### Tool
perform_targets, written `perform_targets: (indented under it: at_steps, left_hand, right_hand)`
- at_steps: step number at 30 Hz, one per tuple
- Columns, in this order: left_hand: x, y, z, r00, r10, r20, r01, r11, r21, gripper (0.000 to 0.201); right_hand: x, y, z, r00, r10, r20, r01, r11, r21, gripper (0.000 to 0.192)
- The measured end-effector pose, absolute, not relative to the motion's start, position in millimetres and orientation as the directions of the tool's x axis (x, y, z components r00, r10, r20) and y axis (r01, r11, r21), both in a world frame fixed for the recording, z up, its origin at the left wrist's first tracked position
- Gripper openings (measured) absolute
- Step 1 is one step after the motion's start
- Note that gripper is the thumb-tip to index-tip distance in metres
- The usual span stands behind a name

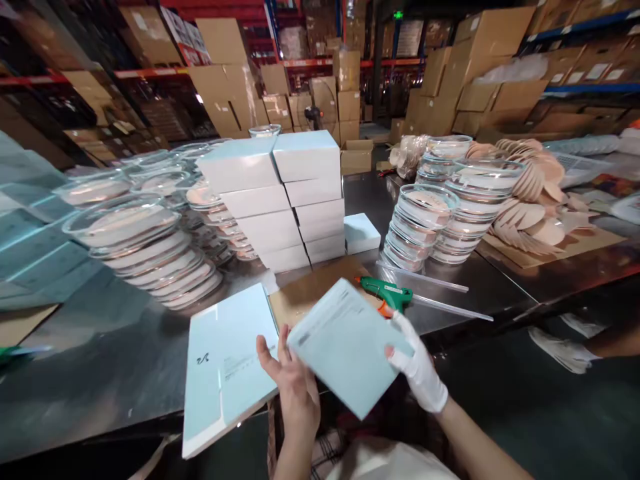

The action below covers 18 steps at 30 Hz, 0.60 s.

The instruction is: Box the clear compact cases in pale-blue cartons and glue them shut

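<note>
A flat, square, light blue box (350,347) with small print is tilted in front of me, over the table's near edge. My right hand (417,370), in a white glove with bare fingertips, grips its right side, thumb on top. My bare left hand (297,390) is at its left corner with fingers apart; whether they touch the box I cannot tell. Left of that hand lies a stack of pale blue sheets or a flat box (225,360) with a handwritten mark, overhanging the edge. Behind the held box lies a green glue gun (387,291) with an orange nozzle.
Stacked white boxes (285,213) with blue tops rise mid-table, beside a single small box (361,233). Round glass dishes stand in a left stack (160,260) and a right stack (417,227). Clear glue sticks (450,305) lie right, and wooden discs (530,213) beyond. A person's shoe (560,350) shows right.
</note>
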<state>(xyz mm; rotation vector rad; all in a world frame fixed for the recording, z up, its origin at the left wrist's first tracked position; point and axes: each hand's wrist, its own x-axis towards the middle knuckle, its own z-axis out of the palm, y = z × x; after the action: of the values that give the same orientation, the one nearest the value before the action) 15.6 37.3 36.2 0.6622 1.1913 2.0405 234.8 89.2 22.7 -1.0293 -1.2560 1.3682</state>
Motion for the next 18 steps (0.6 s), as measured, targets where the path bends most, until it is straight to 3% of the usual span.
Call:
perform_targets:
  at_steps: [2, 5, 7, 10, 12, 15, 18]
  left_hand:
    - [10, 37, 38, -0.623, 0.745, 0.239, -0.181, -0.435, 0.882, 0.108]
    - [-2, 29, 39, -0.669, 0.649, 0.362, 0.009, -0.480, 0.877, 0.094]
    - [-10, 19, 39, -0.691, 0.596, 0.408, 0.094, -0.486, 0.869, 0.085]
    - [-26, 2, 39, -0.704, 0.538, 0.464, 0.235, -0.440, 0.866, 0.077]
    - [-44, -11, 40, -0.739, 0.494, 0.458, 0.344, -0.308, 0.887, 0.076]
    - [-88, -28, 41, -0.808, 0.449, 0.382, 0.471, 0.105, 0.876, 0.081]
    - [-138, -33, 46, -0.818, 0.510, 0.267, 0.532, 0.492, 0.690, 0.087]
  right_hand:
    - [237, 130, 51, 0.104, 0.982, 0.159, -0.036, 0.163, -0.986, 0.079]
    - [230, 215, 95, 0.366, 0.825, 0.430, 0.271, 0.348, -0.898, 0.075]
    - [217, 272, 113, 0.406, 0.751, 0.521, 0.479, 0.311, -0.821, 0.074]
    - [192, 337, 121, 0.368, 0.818, 0.442, 0.555, 0.189, -0.810, 0.070]
    - [180, 364, 119, 0.351, 0.869, 0.348, 0.531, 0.121, -0.839, 0.061]
    - [176, 388, 111, 0.326, 0.914, 0.241, 0.490, 0.055, -0.870, 0.052]
    - [182, 402, 103, 0.281, 0.938, 0.202, 0.480, 0.045, -0.876, 0.050]
